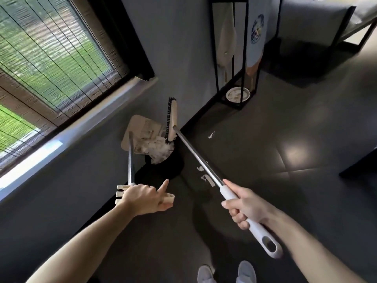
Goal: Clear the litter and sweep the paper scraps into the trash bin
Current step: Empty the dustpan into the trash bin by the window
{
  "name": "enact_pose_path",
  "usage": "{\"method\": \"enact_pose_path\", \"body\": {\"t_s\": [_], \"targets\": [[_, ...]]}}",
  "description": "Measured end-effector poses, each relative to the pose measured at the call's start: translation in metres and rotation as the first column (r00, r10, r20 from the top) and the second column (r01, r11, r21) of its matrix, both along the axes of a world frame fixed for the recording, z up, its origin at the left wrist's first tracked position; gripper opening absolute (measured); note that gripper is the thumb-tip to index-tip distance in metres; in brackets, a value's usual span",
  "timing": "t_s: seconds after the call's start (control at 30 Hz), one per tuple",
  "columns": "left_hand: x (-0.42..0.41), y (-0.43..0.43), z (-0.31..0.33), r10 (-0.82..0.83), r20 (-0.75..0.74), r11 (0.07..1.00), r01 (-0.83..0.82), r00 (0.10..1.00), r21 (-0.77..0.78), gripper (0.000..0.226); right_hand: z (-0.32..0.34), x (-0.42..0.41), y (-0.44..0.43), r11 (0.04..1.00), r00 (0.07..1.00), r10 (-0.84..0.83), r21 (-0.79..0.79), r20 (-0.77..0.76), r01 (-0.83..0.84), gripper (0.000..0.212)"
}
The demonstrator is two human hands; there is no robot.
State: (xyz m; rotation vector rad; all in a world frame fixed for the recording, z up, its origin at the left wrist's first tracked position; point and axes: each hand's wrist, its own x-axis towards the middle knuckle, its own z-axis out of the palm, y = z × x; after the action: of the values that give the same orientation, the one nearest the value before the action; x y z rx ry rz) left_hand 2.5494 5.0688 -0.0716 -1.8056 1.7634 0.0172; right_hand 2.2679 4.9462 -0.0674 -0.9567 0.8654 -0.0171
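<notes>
Broom (199, 156) being gripped at its white handle by the right hand (244, 207), dustpan (139, 128) being held by the left hand (142, 198), forefinger extended, its grip being mostly covered, pan being tipped over the black trash bin (172, 163), bin mouth being hidden by white paper scraps (158, 148), loose scraps (204, 176) being blurred on the floor (265, 119).

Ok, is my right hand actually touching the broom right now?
Touching. The head view shows the right hand with its fingers curled round the white grip of the broom, with no gap between them.
</notes>
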Motion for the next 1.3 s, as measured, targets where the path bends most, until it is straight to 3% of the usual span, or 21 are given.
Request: {"method": "enact_pose_path", "body": {"t_s": [0.3,0.6,0.77,0.9,1.07,1.2,1.3], "targets": [[-0.012,0.004,-0.018,0.022,-0.027,1.0,-0.022,0.999,0.0,0.088,-0.007,0.008,0.004,0.999,0.997,0.032,-0.026,-0.065,-0.034,0.077],[-0.003,0.028,0.019,-0.062,0.057,0.994,0.067,0.996,-0.091,0.092,0.005,0.006,-0.003,1.0,0.998,0.02,0.002,-0.059,-0.019,0.075],[-0.02,0.035,0.024,0.047,-0.032,0.989,-0.051,0.998,-0.141,0.096,0.01,-0.004,-0.005,1.0,0.999,0.027,0.006,-0.046,-0.027,0.073],[-0.045,0.029,-0.007,0.105,-0.077,0.994,-0.108,0.991,-0.034,0.088,0.003,-0.015,0.001,0.999,0.998,0.035,-0.015,-0.057,-0.036,0.074],[-0.046,0.014,-0.02,-0.009,-0.033,0.999,0.008,0.999,-0.037,0.085,-0.008,-0.022,0.004,1.0,0.996,0.009,-0.017,-0.084,-0.011,0.073],[-0.028,0.008,0.014,0.128,-0.073,0.987,-0.134,0.989,-0.092,0.084,-0.01,-0.023,0.007,0.999,0.994,-0.025,0.023,-0.102,0.027,0.073],[-0.034,0.002,0.043,0.238,-0.154,0.925,-0.272,0.959,-0.265,0.079,-0.008,-0.025,0.013,0.999,0.993,-0.041,0.026,-0.112,0.044,0.072]]}}
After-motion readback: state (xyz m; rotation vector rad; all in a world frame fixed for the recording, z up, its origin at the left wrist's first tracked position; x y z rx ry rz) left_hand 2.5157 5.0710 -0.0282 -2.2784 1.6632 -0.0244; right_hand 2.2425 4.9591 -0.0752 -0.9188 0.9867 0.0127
